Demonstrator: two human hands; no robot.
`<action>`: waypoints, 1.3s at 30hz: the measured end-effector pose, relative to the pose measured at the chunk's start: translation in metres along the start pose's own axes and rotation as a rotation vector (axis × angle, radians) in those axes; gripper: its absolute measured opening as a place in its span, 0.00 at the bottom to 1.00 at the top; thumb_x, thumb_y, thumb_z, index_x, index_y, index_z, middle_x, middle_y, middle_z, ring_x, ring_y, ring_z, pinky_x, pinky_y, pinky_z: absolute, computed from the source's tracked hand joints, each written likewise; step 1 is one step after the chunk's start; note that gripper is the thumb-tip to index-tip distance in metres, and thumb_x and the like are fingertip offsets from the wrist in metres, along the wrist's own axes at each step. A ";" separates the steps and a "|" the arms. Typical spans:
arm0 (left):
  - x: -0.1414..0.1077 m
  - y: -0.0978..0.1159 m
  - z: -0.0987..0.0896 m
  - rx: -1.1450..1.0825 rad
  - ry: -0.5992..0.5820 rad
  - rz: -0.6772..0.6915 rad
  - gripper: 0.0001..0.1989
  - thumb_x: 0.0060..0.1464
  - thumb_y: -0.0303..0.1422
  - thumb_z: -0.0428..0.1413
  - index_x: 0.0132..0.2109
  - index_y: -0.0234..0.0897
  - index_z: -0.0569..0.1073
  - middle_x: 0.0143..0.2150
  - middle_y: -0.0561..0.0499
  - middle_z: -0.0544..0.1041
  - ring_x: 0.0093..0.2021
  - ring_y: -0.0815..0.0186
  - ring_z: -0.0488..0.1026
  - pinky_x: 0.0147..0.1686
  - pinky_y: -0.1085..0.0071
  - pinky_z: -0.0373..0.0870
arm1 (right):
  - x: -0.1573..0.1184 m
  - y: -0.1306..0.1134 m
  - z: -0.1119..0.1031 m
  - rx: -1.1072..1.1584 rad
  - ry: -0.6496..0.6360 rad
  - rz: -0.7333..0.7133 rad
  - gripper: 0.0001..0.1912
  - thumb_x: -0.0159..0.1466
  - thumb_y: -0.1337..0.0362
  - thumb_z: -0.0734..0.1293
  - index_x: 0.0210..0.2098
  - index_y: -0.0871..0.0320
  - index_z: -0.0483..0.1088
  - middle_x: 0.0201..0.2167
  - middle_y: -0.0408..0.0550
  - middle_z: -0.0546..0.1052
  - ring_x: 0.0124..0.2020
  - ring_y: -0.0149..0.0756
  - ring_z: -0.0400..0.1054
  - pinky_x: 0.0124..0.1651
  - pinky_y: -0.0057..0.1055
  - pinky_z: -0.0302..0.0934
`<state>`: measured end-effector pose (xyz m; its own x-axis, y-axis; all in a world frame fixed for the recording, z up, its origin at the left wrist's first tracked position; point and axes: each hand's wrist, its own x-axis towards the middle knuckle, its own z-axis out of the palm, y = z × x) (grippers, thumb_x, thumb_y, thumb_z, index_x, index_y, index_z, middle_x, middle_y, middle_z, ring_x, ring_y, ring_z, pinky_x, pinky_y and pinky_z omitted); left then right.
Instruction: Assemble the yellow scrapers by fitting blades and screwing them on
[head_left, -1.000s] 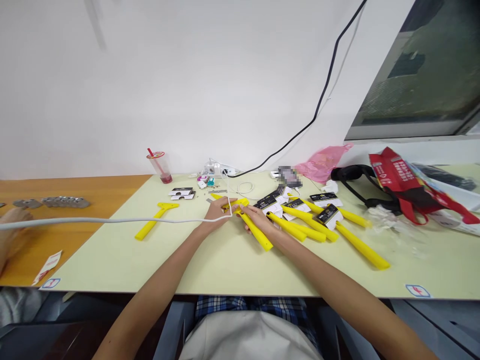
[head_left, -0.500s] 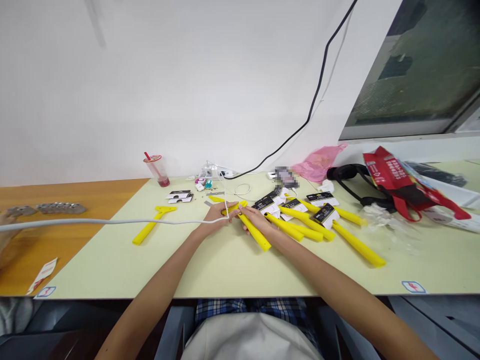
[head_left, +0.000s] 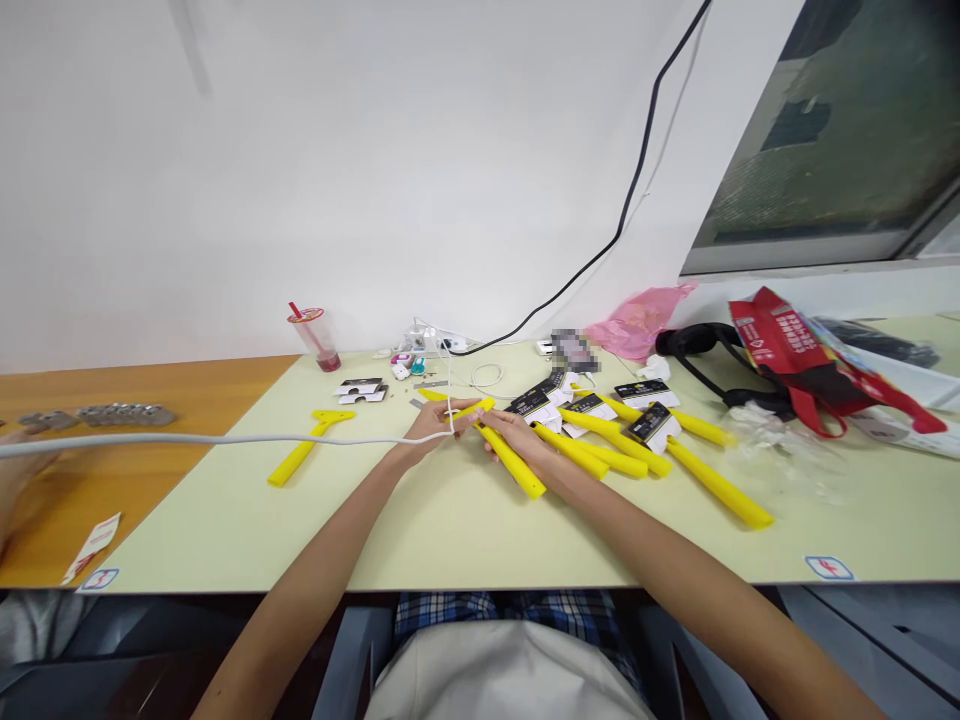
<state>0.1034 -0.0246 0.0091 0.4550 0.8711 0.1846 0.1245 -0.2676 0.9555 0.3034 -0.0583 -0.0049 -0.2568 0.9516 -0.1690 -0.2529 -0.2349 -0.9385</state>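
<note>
Near the middle of the table, a yellow T-shaped tool [head_left: 511,462] is held between both hands, its handle slanting toward me. My left hand [head_left: 435,424] is closed on the left side of its head. My right hand [head_left: 511,430] grips it where the handle meets the head. To the right lie several yellow tools [head_left: 718,484] with black-and-white cards [head_left: 652,427] on or beside their heads. Another yellow tool [head_left: 294,462] lies alone on the left, without a card. Small black-and-white cards [head_left: 360,390] rest behind it.
A cup with a straw [head_left: 319,340] stands at the back left. A white cable [head_left: 225,440] crosses in front of the view. Headphones [head_left: 697,345], a red bag [head_left: 787,350] and clear plastic wrap sit at right. Another person's hand [head_left: 16,470] shows at far left.
The view has shifted very slightly. Both hands stay on the yellow tool in nearly the same position. The other person's hand at far left has moved a little.
</note>
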 end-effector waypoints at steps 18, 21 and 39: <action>0.010 -0.027 -0.013 0.131 0.219 0.028 0.28 0.59 0.57 0.65 0.49 0.36 0.88 0.43 0.42 0.85 0.39 0.59 0.78 0.39 0.63 0.78 | 0.000 0.001 0.001 -0.036 0.100 -0.014 0.11 0.66 0.56 0.77 0.38 0.56 0.76 0.28 0.41 0.74 0.23 0.29 0.69 0.18 0.23 0.64; 0.012 -0.041 -0.027 0.329 0.323 0.088 0.27 0.65 0.55 0.60 0.52 0.36 0.86 0.48 0.39 0.84 0.42 0.57 0.80 0.45 0.59 0.79 | 0.000 0.001 -0.001 -0.041 0.143 -0.053 0.13 0.65 0.55 0.77 0.36 0.56 0.75 0.26 0.41 0.73 0.23 0.30 0.69 0.18 0.22 0.64; 0.059 -0.070 -0.045 0.795 0.295 0.101 0.07 0.56 0.33 0.64 0.41 0.40 0.86 0.45 0.43 0.84 0.52 0.49 0.75 0.63 0.48 0.66 | 0.003 -0.002 -0.007 -0.085 0.255 -0.121 0.22 0.60 0.46 0.80 0.32 0.55 0.71 0.23 0.40 0.71 0.22 0.32 0.69 0.18 0.26 0.66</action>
<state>0.0821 0.0638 -0.0369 0.2627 0.8697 0.4180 0.7280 -0.4629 0.5057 0.3096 -0.0541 -0.0059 0.0161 0.9933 -0.1146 -0.1859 -0.1097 -0.9764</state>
